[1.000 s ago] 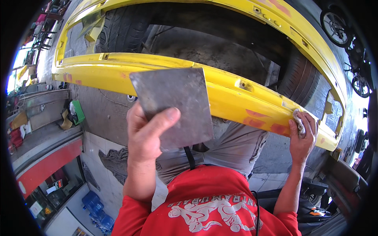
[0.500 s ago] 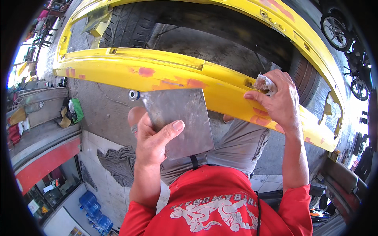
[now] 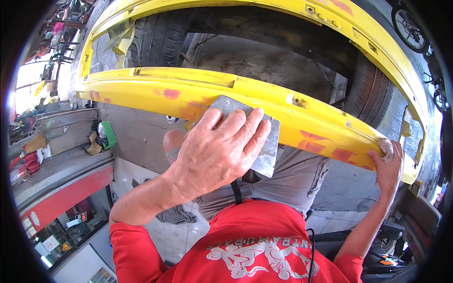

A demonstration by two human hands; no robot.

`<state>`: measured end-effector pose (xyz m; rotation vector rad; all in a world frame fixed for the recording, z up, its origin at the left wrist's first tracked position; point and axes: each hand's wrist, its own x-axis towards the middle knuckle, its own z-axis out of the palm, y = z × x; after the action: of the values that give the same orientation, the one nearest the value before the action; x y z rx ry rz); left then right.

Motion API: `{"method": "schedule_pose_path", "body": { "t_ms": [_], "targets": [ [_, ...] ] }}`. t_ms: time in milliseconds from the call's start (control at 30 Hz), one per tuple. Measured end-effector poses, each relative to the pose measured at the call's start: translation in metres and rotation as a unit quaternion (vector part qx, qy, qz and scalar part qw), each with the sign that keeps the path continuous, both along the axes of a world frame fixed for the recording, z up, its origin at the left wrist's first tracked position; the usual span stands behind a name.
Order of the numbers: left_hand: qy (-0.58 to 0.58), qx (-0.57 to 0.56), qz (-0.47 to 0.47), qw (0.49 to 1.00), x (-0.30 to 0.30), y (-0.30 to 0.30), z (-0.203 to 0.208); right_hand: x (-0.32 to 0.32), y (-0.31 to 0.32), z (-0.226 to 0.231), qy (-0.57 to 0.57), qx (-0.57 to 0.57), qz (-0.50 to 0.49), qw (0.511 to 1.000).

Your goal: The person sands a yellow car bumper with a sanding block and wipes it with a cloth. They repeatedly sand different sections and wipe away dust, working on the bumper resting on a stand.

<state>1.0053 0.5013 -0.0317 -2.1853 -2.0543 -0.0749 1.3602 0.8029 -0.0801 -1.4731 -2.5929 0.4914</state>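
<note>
Now, left hand: the left hand [image 3: 222, 151] lies palm-down, fingers spread, clasping a grey metal plate [image 3: 264, 141] and covering most of it
Plate: flat, dull grey, roughly square; its upper edge sits against the lower face of the yellow bumper [image 3: 198, 92], just above the person's knees
Right hand: the right hand [image 3: 389, 165] is far out at the bumper's right end, fingers closed on a small pale wad [image 3: 386, 147] that is pressed to the yellow surface; what the wad is made of cannot be told
Bumper: a long curved yellow car part running across the view, with reddish-orange filler patches [image 3: 172, 93] along its face
Behind it: two black tyres [image 3: 160, 40], one at each side, and a grey concrete floor [image 3: 264, 59] between them
Person: red shirt [image 3: 255, 250] with a white print, grey trousers [image 3: 292, 179]
Left side: a green object [image 3: 109, 134] on a low grey ledge
</note>
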Motion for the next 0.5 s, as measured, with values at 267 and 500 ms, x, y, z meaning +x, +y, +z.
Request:
{"method": "schedule_pose_path", "body": {
  "t_ms": [267,500],
  "targets": [
    [0.01,0.013,-0.048,0.999,0.002,0.028,-0.005,0.029,0.014,-0.018,0.036,-0.043,-0.017,0.998],
    [-0.003,-0.02,-0.068,0.997,0.004,0.041,-0.004,0.023,0.012,-0.015,0.051,-0.051,-0.02,0.997]
  ]
}}
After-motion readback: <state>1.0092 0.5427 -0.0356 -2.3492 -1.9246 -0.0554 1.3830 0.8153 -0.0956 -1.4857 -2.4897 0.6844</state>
